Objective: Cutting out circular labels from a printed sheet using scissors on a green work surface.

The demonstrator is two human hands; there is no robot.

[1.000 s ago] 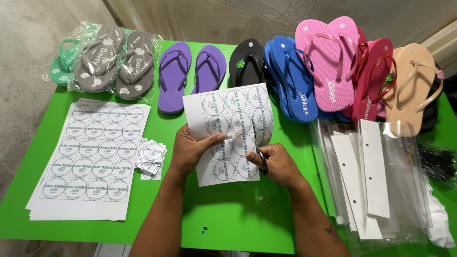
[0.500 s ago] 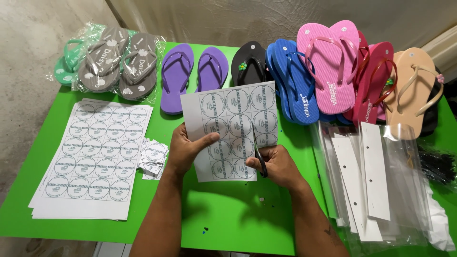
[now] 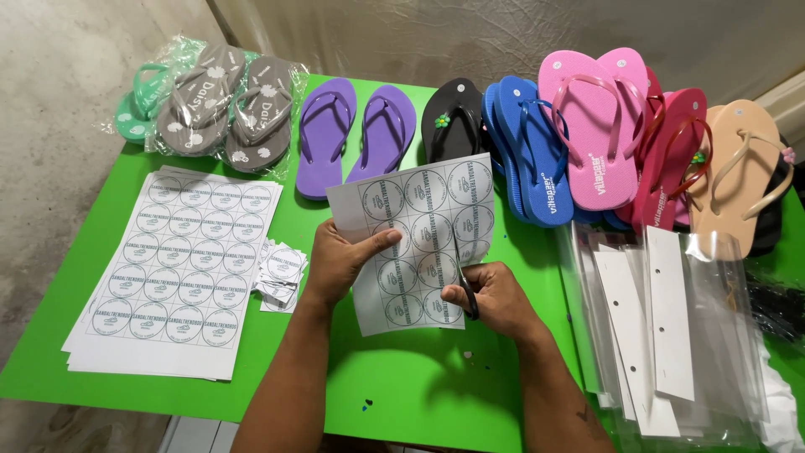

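Observation:
My left hand (image 3: 344,262) grips the left side of a white sheet (image 3: 419,226) printed with round labels, holding it above the green table (image 3: 402,394). My right hand (image 3: 490,295) is closed around black-handled scissors (image 3: 464,283), whose blades run up into the sheet from its lower edge. The scissor tips are hard to make out against the paper.
A stack of uncut label sheets (image 3: 180,268) lies at left, with a small pile of cut labels (image 3: 281,273) beside it. Flip-flops line the back: bagged grey ones (image 3: 235,109), purple (image 3: 356,134), black (image 3: 453,117), blue (image 3: 528,147), pink (image 3: 591,126), tan (image 3: 738,176). White card strips in clear bags (image 3: 662,327) lie at right.
The sheet has turned and flattened out from a curled, tilted position. My right hand with the scissors has moved slightly up into the sheet. The view has shifted a little.

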